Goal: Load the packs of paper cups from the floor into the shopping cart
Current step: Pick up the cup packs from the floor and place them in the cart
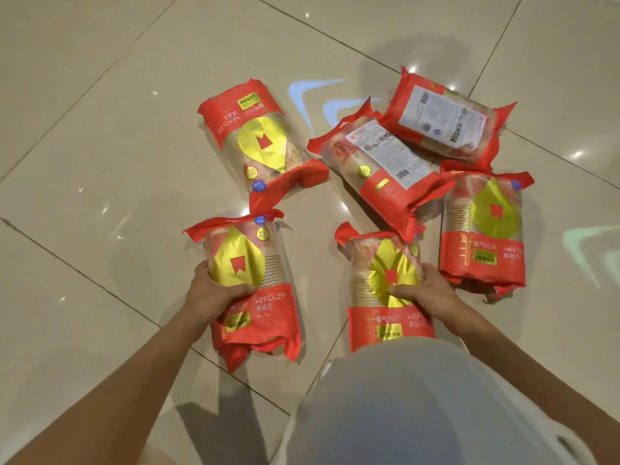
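Several red and gold packs of paper cups lie on the tiled floor. My left hand (214, 290) grips the near left pack (265, 297) around its middle. My right hand (424, 290) grips the near centre pack (382, 317) the same way. A third pack (261, 142) lies farther back on the left. Another pack (382, 169) rests at a slant in the centre, leaning on a pack (443, 119) behind it that shows its white label. One more pack (483, 229) lies at the right. No shopping cart is in view.
Glossy beige floor tiles (100, 129) with dark grout lines spread all around, with light reflections and pale blue projected arrow shapes (308, 95). My light grey clothing (419, 407) fills the lower right of the view.
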Demonstrator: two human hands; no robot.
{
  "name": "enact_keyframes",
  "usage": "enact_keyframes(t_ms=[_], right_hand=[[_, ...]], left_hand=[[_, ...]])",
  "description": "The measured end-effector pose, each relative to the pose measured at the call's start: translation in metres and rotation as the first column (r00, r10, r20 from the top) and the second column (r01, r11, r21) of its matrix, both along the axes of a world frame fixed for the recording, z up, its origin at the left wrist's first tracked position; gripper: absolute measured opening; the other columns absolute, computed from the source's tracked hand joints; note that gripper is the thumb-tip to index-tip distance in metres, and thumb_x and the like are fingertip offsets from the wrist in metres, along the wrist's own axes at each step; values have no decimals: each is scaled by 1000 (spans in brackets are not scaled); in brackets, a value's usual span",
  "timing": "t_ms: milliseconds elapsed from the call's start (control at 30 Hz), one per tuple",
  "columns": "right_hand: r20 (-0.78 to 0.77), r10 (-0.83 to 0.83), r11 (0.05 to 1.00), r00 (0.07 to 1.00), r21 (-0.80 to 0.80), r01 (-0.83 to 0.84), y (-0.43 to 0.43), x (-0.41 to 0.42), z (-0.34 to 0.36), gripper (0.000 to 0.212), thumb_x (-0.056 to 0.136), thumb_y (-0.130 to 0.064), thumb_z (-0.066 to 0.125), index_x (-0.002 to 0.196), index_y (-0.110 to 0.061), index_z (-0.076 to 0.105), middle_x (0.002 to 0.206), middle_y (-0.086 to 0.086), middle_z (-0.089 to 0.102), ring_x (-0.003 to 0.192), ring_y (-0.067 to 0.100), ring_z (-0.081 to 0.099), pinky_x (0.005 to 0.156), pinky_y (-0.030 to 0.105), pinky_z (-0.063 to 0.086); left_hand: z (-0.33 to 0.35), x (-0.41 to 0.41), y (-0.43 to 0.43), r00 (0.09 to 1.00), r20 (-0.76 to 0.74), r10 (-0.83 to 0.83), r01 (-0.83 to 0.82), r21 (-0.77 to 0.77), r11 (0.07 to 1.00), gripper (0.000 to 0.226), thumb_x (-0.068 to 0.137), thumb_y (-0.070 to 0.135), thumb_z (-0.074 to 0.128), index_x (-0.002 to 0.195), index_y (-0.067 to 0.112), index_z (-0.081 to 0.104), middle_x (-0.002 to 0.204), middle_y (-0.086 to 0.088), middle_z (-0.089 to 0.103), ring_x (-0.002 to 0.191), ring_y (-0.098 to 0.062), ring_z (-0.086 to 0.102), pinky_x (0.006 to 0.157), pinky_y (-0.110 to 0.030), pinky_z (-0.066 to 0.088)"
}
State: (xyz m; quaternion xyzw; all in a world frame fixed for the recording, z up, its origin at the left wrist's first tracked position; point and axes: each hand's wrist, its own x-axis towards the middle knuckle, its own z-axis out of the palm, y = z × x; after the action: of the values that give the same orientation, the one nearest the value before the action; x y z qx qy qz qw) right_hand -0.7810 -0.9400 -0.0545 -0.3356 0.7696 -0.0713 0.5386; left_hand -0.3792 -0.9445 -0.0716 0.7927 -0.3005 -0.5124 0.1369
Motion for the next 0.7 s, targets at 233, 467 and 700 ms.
enact_keyframes(t_ms=[233,467,700], right_hand=[[-61,-5,998,998,-70,0,4,68,39,89,38,-49,88,117,-22,56,108,5,69,93,23,71,84,45,60],[-14,154,924,988,-354,-149,-29,144,272,91,43,-53,84,122,-24,49,117,3,62,106,22,63,90,43,55],[109,254,835,961,-526,-161,-4,187,607,85,50,-46,87,121,-26,47,120,0,62,110,21,62,96,48,53]], left_hand=[[59,11,23,986,51,158,-158,-13,987,91,46,34,95,119,22,42,118,-8,65,100,-27,68,90,-51,59],[302,51,42,974,65,215,-191,-268,944,89,53,27,96,125,22,43,112,4,64,103,-20,67,92,-50,59],[636,77,102,948,75,311,-238,-482,843,93,52,31,95,130,24,45,113,9,61,105,-17,66,92,-47,58]])
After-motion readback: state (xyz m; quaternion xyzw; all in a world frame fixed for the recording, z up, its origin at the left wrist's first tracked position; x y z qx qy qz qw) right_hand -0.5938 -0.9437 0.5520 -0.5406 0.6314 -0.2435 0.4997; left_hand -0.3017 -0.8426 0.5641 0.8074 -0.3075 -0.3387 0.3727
